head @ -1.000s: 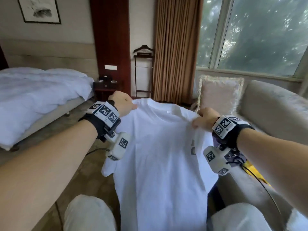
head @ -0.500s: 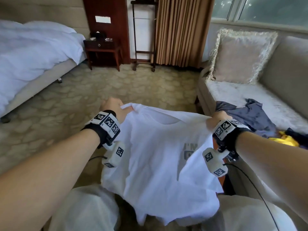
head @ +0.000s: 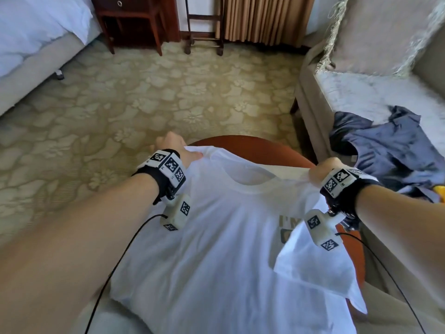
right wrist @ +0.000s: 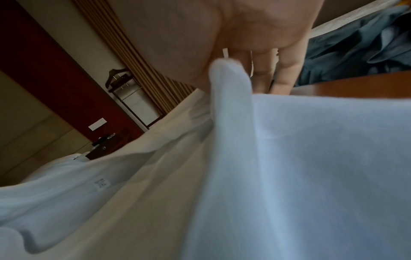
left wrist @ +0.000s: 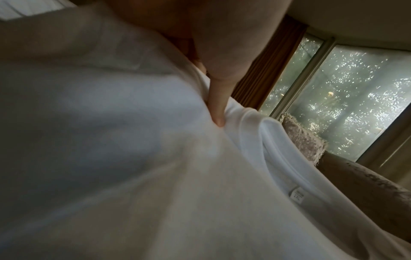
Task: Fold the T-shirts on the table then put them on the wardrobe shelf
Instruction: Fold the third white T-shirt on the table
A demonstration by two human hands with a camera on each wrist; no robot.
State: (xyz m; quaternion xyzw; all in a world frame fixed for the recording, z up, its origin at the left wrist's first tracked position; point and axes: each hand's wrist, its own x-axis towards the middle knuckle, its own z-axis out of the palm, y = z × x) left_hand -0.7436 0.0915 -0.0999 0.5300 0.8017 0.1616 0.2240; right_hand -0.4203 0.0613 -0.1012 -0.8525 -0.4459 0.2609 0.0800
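While the left hand (head: 177,147) and right hand (head: 323,171) each pinch a shoulder of the white T-shirt (head: 228,249) above the round wooden table (head: 252,150), the doubled-over right sleeve (head: 320,268) risks creasing into the fold.

My T-shirt (head: 216,249) lies over the table (head: 252,148) before me. The sofa (head: 361,97) stands right, a shirt (head: 390,145) on it; the bed (head: 36,39) far left.

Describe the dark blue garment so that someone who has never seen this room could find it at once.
Start at the beige sofa on the right of the room. On its seat, below the fringed cushion, lies the dark blue garment, crumpled in a heap. Unlike the white T-shirt, which both hands hold spread over the round wooden table, it is dark, bunched and untouched.
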